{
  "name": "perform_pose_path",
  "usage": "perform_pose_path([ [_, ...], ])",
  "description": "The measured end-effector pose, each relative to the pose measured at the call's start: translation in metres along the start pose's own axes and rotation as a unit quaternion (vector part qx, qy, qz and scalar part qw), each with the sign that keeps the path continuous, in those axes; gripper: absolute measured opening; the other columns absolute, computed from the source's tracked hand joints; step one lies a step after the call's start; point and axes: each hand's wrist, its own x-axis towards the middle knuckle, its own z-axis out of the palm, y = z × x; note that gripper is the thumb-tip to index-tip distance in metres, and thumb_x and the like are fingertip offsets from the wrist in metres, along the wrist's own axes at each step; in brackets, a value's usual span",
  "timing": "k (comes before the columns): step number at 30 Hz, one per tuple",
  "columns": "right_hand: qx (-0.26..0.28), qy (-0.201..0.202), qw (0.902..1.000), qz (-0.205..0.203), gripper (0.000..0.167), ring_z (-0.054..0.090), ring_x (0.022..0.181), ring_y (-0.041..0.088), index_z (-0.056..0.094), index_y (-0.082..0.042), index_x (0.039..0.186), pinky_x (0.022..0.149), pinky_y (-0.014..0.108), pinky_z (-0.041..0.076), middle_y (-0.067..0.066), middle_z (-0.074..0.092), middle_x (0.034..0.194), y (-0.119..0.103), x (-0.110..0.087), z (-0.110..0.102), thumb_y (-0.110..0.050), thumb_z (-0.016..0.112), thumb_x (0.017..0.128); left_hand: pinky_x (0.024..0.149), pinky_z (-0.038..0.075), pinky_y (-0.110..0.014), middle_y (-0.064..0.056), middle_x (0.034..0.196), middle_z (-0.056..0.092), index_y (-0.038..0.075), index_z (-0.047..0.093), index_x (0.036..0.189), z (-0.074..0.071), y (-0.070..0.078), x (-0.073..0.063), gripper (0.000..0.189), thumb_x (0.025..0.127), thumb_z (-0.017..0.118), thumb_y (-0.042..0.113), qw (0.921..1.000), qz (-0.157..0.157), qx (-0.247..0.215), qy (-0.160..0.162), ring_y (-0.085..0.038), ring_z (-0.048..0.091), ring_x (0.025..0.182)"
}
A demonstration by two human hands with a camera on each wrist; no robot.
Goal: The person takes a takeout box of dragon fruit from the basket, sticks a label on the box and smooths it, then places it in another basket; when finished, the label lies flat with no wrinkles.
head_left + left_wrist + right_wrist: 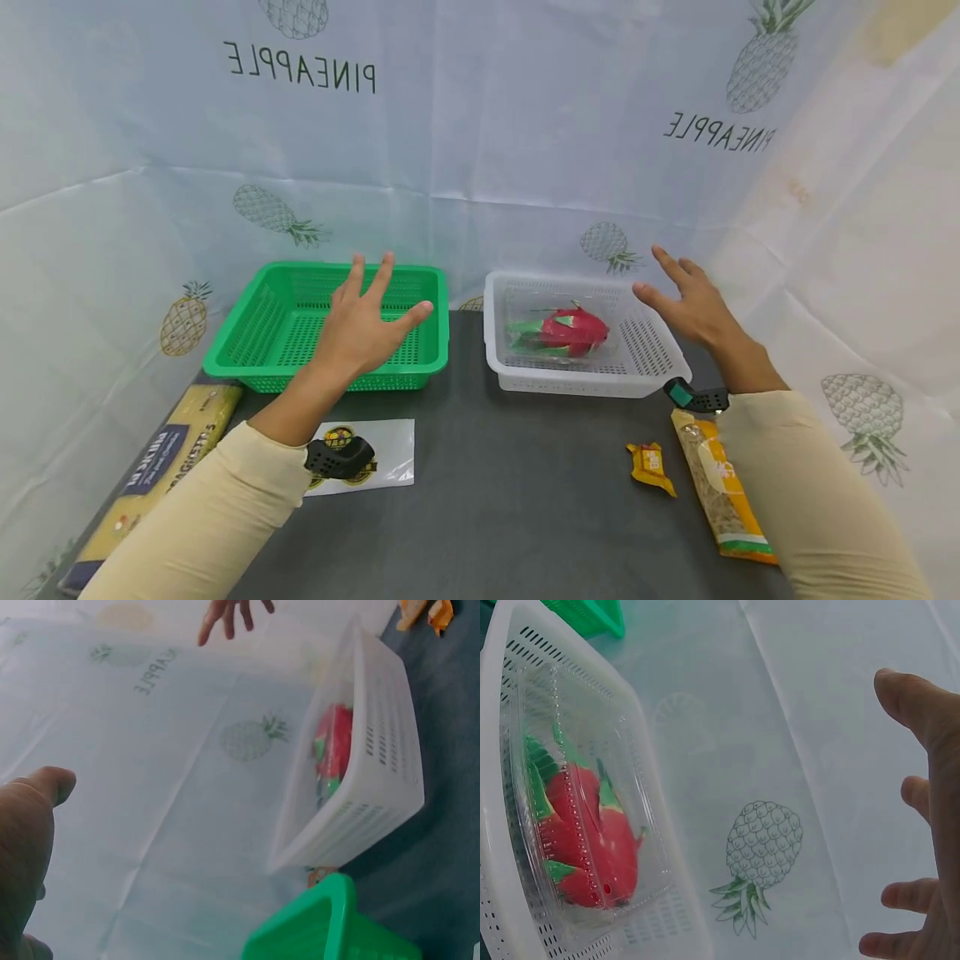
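My left hand (362,329) hovers with spread fingers over the green basket (437,367), holding nothing. Above the right end of the white basket (570,381) is my right hand (693,308), its fingers apart and nothing in them. Inside the white basket lies a red dragon fruit (576,331) with green tips, in a clear plastic box (649,847). The green basket shows no contents in the head view. In the left wrist view only the thumb side of the left hand (26,840) shows, away from both baskets.
At left lies a spaghetti pack (161,458), with a white printed packet (393,450) partly under the left wrist. A small orange-wrapped snack (650,468) and a long orange-and-clear bag (720,487) lie at right on the dark table (510,500). Pineapple-print curtains (465,125) enclose the table.
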Motion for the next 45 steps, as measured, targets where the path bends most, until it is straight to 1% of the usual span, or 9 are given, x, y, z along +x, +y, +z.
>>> perform_pose_path([
  [7, 0.025, 0.001, 0.9997, -0.008, 0.079, 0.014, 0.133, 0.058, 0.01, -0.024, 0.157, 0.092, 0.078, 0.017, 0.032, 0.01, 0.153, 0.009, 0.005, 0.006, -0.054, 0.048, 0.095, 0.1, 0.017, -0.071, -0.01, 0.16, -0.009, 0.031, 0.005, 0.156, 0.02, 0.009, 0.003, 0.091, 0.086, 0.045, 0.074, 0.9994, 0.003, -0.034, -0.007, -0.053, 0.004, 0.138],
  [11, 0.043, -0.003, 0.999, -0.013, 0.078, 0.014, 0.135, 0.055, 0.009, -0.022, 0.157, 0.094, 0.078, 0.016, 0.031, 0.012, 0.153, 0.016, 0.007, 0.011, -0.051, 0.048, 0.096, 0.101, 0.017, -0.07, -0.008, 0.16, -0.008, 0.03, 0.007, 0.156, 0.033, 0.017, 0.005, 0.092, 0.086, 0.048, 0.073, 0.9984, 0.008, -0.055, -0.01, -0.053, 0.005, 0.138],
  [15, 0.052, -0.008, 0.9986, -0.008, 0.079, 0.013, 0.136, 0.054, 0.008, -0.022, 0.157, 0.094, 0.077, 0.015, 0.03, 0.012, 0.153, 0.022, 0.009, 0.016, -0.052, 0.048, 0.096, 0.102, 0.018, -0.069, -0.009, 0.16, -0.005, 0.026, 0.012, 0.157, 0.046, 0.025, 0.007, 0.089, 0.088, 0.051, 0.067, 0.9967, 0.02, -0.078, -0.005, -0.053, 0.008, 0.138],
  [23, 0.066, -0.01, 0.9978, -0.007, 0.078, 0.014, 0.137, 0.051, 0.01, -0.019, 0.157, 0.097, 0.075, 0.015, 0.029, 0.014, 0.154, 0.032, 0.009, 0.025, -0.052, 0.048, 0.097, 0.104, 0.018, -0.065, -0.006, 0.161, -0.003, 0.029, 0.012, 0.156, 0.072, 0.038, 0.011, 0.086, 0.089, 0.054, 0.063, 0.9907, 0.034, -0.132, 0.0, -0.045, 0.008, 0.141],
  [30, 0.082, -0.017, 0.9965, 0.009, 0.077, 0.014, 0.137, 0.052, 0.006, -0.025, 0.157, 0.094, 0.077, 0.017, 0.027, 0.012, 0.155, 0.034, 0.015, 0.03, -0.054, 0.045, 0.097, 0.103, 0.022, -0.065, -0.004, 0.161, -0.002, 0.032, 0.012, 0.156, 0.095, 0.039, 0.015, 0.084, 0.089, 0.053, 0.062, 0.9854, 0.037, -0.166, 0.006, -0.041, 0.01, 0.142],
  [35, 0.089, -0.024, 0.9956, 0.017, 0.077, 0.015, 0.136, 0.054, 0.005, -0.026, 0.157, 0.095, 0.076, 0.018, 0.027, 0.01, 0.156, 0.037, 0.018, 0.035, -0.054, 0.045, 0.097, 0.104, 0.021, -0.064, -0.005, 0.161, -0.002, 0.029, 0.013, 0.156, 0.112, 0.038, 0.017, 0.084, 0.089, 0.054, 0.06, 0.9818, 0.044, -0.185, 0.01, -0.036, 0.009, 0.143],
  [39, 0.099, -0.027, 0.9944, 0.024, 0.077, 0.015, 0.136, 0.054, 0.005, -0.03, 0.156, 0.096, 0.075, 0.018, 0.025, 0.008, 0.156, 0.042, 0.021, 0.04, -0.056, 0.045, 0.096, 0.104, 0.022, -0.063, -0.007, 0.16, -0.002, 0.027, 0.015, 0.156, 0.126, 0.038, 0.019, 0.084, 0.09, 0.056, 0.056, 0.9791, 0.052, -0.197, 0.011, -0.036, 0.011, 0.143],
  [42, 0.102, -0.028, 0.9942, 0.018, 0.077, 0.015, 0.136, 0.053, 0.005, -0.029, 0.156, 0.097, 0.074, 0.019, 0.026, 0.009, 0.156, 0.045, 0.025, 0.045, -0.055, 0.045, 0.096, 0.104, 0.022, -0.064, -0.009, 0.16, 0.0, 0.026, 0.018, 0.156, 0.136, 0.04, 0.022, 0.081, 0.091, 0.057, 0.054, 0.9767, 0.054, -0.208, 0.005, -0.038, 0.012, 0.142],
  [45, 0.101, -0.029, 0.9944, 0.012, 0.076, 0.016, 0.136, 0.053, 0.006, -0.025, 0.157, 0.098, 0.073, 0.019, 0.027, 0.01, 0.155, 0.047, 0.028, 0.049, -0.054, 0.044, 0.097, 0.104, 0.021, -0.064, -0.008, 0.16, 0.001, 0.027, 0.018, 0.156, 0.145, 0.04, 0.026, 0.08, 0.091, 0.057, 0.054, 0.9766, 0.05, -0.209, -0.004, -0.037, 0.01, 0.143],
])
